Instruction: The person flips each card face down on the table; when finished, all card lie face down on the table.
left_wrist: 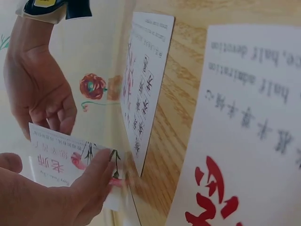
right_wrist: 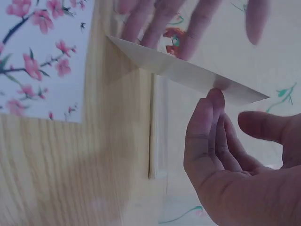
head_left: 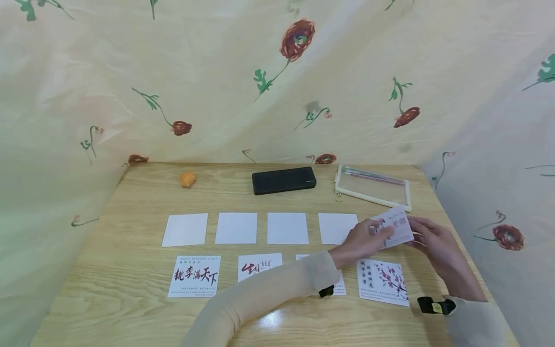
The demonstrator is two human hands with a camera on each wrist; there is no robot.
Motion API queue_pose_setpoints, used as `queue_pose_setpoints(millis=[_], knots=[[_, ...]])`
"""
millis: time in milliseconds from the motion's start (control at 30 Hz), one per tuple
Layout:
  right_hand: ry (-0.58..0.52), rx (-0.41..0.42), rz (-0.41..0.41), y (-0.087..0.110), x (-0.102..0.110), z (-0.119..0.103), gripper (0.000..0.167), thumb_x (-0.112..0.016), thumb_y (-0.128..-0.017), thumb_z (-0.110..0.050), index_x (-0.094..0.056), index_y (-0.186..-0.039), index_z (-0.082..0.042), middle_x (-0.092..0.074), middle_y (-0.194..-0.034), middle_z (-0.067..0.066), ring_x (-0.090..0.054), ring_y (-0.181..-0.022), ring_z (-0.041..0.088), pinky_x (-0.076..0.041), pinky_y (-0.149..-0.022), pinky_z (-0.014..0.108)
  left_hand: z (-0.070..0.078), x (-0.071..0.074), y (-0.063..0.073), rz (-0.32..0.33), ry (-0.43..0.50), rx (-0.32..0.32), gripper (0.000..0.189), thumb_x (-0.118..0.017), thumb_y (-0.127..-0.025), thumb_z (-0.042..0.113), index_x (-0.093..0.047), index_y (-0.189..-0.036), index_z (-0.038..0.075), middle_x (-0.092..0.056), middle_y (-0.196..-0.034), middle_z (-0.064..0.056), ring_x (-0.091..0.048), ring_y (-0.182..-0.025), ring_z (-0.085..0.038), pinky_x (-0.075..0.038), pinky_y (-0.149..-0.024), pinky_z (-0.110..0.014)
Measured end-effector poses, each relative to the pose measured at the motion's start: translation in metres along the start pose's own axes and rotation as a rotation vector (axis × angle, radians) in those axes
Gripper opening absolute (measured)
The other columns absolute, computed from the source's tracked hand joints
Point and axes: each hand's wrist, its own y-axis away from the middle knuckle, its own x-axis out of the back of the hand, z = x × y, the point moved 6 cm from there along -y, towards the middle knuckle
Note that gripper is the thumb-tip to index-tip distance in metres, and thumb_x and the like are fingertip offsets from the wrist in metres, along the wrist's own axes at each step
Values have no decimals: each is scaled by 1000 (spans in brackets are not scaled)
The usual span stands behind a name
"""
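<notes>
Fingers and thumb of the left hand [head_left: 357, 243] pinch the left side of a thin white card with pink flowers and reddish characters [head_left: 396, 229]; the right hand [head_left: 438, 243] is loosely bent, a fingertip touching the card's back, its thumb standing clear. The card is tilted above the right part of the light wood-grain desk [head_left: 130, 207]; I cannot tell whether its lowest corner meets the wood. I judge the step in hand to be turning or passing this card; the next move seems to call for a surer right-hand pinch, or for laying it flat.

Room is tight toward the desk's right edge. A clear pouch with cream trim [head_left: 368, 190] lies toward the far right corner, just behind the card; a white card printed with pink blossom branches [head_left: 381, 283] lies nearer the front edge. Four blank white cards [head_left: 288, 228] stretch leftward, with broader bare wood along the left edge.
</notes>
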Motion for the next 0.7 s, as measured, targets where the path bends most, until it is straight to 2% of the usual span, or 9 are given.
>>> queue_pose_setpoints(millis=[100, 167, 267, 333, 400, 533, 600, 700], knots=[[55, 9, -57, 0, -10, 0, 54, -42, -114, -34, -44, -151, 5, -62, -105, -30, -64, -93, -11, -59, -81, 17, 3, 3, 1, 9, 109, -6, 49, -63, -101, 52, -63, -140, 21, -72, -127, -1, -73, -92, -16, -61, -78, -33], [115, -3, -78, 1, -17, 2, 62, -41, -114, -33, -32, -155, 13, -63, -109, -24, -63, -93, -12, -59, -82, 18, 5, 5, 2, 18, 180, -17, 43, -66, -101, 48, -67, -134, 20, -74, -121, 1, -74, -89, -17, -64, -78, -36], [152, -5, -95, 3, -27, 2, 64, -47, -112, -34, -33, -155, 12, -67, -127, 2, -61, -94, -13, -59, -85, 19, 6, 8, 2, 24, 245, -48, 37, -68, -101, 42, -68, -130, 19, -74, -115, 1, -75, -90, -15, -65, -83, -36], [162, -9, -108, 3, -33, 2, 67, -49, -111, -37, -33, -156, 10, -59, -140, 23, -59, -96, -14, -58, -87, 19, 7, 10, 2, 32, 273, -71, 35, -69, -101, 38, -68, -130, 18, -75, -115, 0, -75, -90, -15, -65, -84, -36], [172, -28, -111, 2, -36, 2, 72, -49, -110, -42, -31, -157, 9, -46, -150, 35, -58, -97, -13, -58, -87, 18, 6, 12, 0, 36, 327, -81, 34, -69, -102, 33, -68, -131, 16, -76, -112, -3, -77, -89, -19, -65, -87, -38], [199, -106, -58, -1, -32, 6, 81, -51, -107, -52, -31, -158, 8, -45, -150, 36, -57, -97, -5, -57, -82, 15, 5, 16, -2, 46, 445, -86, 31, -71, -101, 22, -69, -131, 13, -76, -107, -5, -77, -91, -25, -63, -92, -48], [201, -132, -13, -2, -28, 7, 84, -55, -105, -53, -32, -158, 7, -49, -145, 31, -56, -94, -4, -55, -79, 14, 5, 20, -3, 77, 440, -97, 31, -73, -99, 18, -69, -129, 14, -75, -103, -2, -78, -91, -29, -63, -91, -50], [195, -145, 47, -3, -22, 10, 85, -61, -102, -52, -34, -158, 6, -52, -143, 23, -55, -90, -8, -53, -76, 13, 4, 26, -4, 159, 373, -109, 32, -76, -95, 12, -71, -126, 19, -73, -98, 3, -77, -89, -36, -63, -83, -56]])
